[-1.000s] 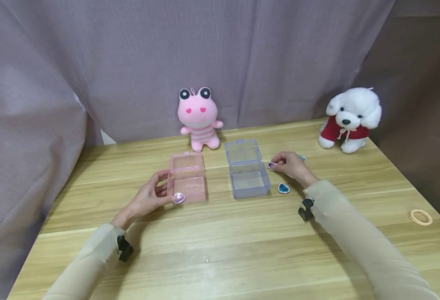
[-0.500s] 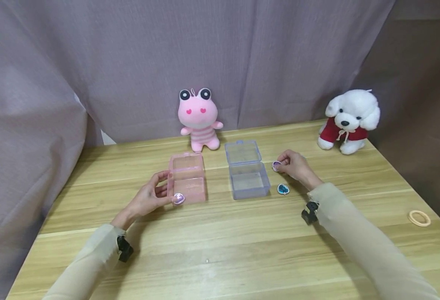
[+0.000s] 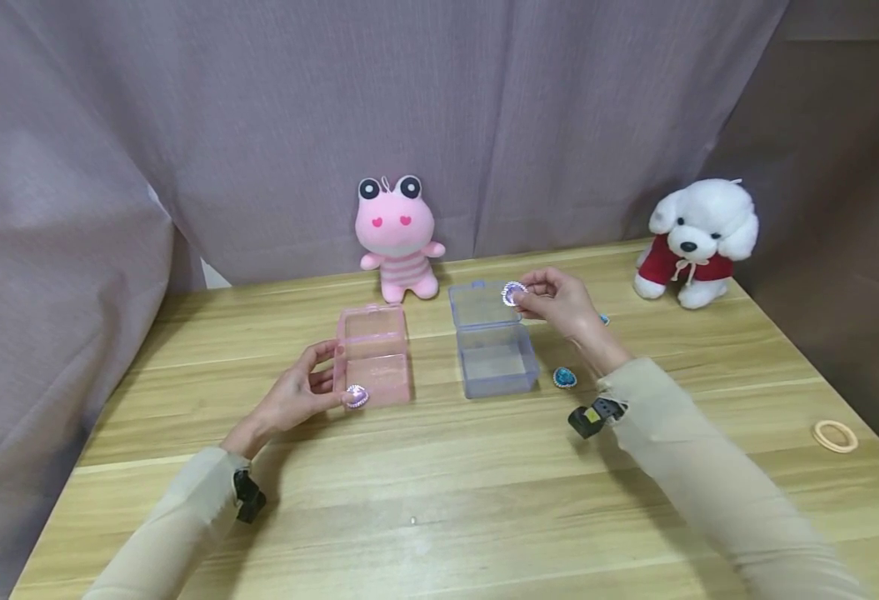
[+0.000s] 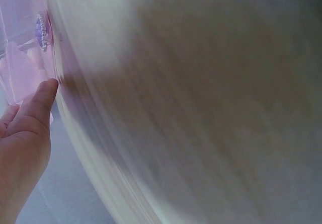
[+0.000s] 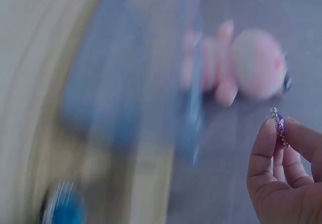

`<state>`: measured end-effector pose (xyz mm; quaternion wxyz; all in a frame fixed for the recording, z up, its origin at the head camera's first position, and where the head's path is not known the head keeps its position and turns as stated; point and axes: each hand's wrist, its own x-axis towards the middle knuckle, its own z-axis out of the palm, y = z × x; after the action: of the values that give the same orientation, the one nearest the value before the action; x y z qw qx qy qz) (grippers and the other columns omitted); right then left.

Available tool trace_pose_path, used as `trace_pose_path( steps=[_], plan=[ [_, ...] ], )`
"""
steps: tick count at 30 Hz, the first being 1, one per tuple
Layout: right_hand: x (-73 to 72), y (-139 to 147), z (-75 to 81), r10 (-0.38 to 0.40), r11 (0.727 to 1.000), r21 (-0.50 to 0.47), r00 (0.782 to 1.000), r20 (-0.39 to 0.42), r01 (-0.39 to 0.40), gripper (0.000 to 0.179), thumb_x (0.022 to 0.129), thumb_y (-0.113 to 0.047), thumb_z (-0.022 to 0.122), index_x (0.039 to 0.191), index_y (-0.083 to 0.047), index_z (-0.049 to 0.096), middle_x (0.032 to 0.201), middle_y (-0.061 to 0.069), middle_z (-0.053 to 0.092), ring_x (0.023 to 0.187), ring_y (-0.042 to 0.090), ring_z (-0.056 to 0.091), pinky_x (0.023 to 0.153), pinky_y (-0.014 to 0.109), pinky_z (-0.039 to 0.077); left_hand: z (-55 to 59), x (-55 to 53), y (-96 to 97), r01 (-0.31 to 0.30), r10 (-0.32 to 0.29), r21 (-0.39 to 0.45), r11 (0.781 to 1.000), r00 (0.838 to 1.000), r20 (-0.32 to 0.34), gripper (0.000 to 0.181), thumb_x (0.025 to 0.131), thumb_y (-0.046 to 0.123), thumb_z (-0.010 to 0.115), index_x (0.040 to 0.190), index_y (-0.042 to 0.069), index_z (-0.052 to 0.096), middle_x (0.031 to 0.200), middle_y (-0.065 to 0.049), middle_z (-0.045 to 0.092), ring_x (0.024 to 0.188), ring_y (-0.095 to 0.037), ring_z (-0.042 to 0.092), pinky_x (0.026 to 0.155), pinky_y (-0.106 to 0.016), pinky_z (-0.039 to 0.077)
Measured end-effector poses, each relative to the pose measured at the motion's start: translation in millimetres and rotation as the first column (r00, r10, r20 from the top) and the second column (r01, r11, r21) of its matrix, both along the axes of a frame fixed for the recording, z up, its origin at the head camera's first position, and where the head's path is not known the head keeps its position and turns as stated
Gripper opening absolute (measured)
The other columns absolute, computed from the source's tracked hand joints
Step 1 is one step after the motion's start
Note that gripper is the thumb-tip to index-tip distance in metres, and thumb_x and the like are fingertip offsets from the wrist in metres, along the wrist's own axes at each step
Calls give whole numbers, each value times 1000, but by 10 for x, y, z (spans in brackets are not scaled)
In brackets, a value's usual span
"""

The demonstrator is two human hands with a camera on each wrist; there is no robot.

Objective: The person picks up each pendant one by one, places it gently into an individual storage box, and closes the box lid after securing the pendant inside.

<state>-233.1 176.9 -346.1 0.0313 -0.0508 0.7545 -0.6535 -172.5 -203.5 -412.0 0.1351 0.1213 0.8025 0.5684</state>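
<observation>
In the head view my left hand (image 3: pixel 297 390) holds the left side of an open pink clear plastic box (image 3: pixel 387 379), thumb at its front corner. A lilac jewel with a beaded silver edge (image 3: pixel 357 396) shows at that corner, inside the box in the left wrist view. My right hand (image 3: pixel 559 304) pinches a purple jewel with a silver rim (image 3: pixel 514 293) between thumb and fingers. It is raised, overlapping the upright lid of an open blue clear plastic box (image 3: pixel 495 383). A blue heart jewel (image 3: pixel 565 377) lies right of this box; another blue jewel (image 3: pixel 605 319) is partly hidden behind my right wrist.
A pink plush toy (image 3: pixel 397 237) sits behind the boxes against the grey curtain (image 3: pixel 297 125). A white plush dog (image 3: pixel 690 237) in red stands at the back right. Light wooden rings (image 3: pixel 835 436) lie near the table's right edge.
My right hand has lifted the purple jewel off the table and carried it up and left towards the blue box's lid. My left hand stays in place on the pink box.
</observation>
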Motion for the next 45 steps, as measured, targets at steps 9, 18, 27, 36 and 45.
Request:
trace_pose_path(
  steps=[9, 18, 27, 36, 45],
  plan=[
    [124, -1042, -8, 140, 983, -131, 985, 98, -127, 28, 85, 7, 63, 110, 11, 54, 81, 3, 61, 67, 9, 63, 67, 22, 59, -12, -3, -15, -13, 13, -5, 1000, 1000, 19, 88, 76, 16, 79, 145, 9, 25, 150, -17, 29, 130, -36, 42, 102, -33, 45],
    [181, -1684, -223, 228, 973, -3, 968, 105, -229, 20, 82, 8, 64, 102, 10, 62, 73, 4, 60, 66, 21, 63, 77, 46, 59, -25, -15, 1, -18, 18, -13, 1000, 999, 29, 89, 76, 18, 79, 145, 11, 25, 151, -15, 28, 131, -36, 41, 105, -38, 42],
    [178, -1939, -337, 296, 944, 125, 950, 96, -306, 19, 81, 10, 60, 99, 10, 66, 82, 22, 68, 69, 29, 69, 66, 31, 61, -10, -13, -12, 4, -4, -15, 1000, 1000, -3, 87, 77, 16, 78, 145, 10, 25, 150, -15, 28, 131, -36, 40, 105, -35, 42],
    [181, -2043, -367, 276, 916, 277, 956, 94, -292, 23, 79, 14, 57, 98, 8, 68, 84, 20, 68, 61, 17, 63, 60, 23, 60, -10, -27, -6, 17, -17, -1, 1000, 1000, -24, 87, 78, 11, 77, 145, 6, 23, 149, -18, 28, 130, -39, 41, 103, -34, 43],
    [172, -2092, -379, 303, 801, 540, 953, 10, -260, 21, 79, 8, 63, 92, -4, 74, 82, 9, 71, 55, 4, 46, 48, 11, 43, -13, -19, -5, 9, -9, 6, 1000, 1000, 0, 89, 76, 12, 78, 146, 8, 24, 151, -17, 26, 130, -39, 40, 104, -35, 42]
  ],
)
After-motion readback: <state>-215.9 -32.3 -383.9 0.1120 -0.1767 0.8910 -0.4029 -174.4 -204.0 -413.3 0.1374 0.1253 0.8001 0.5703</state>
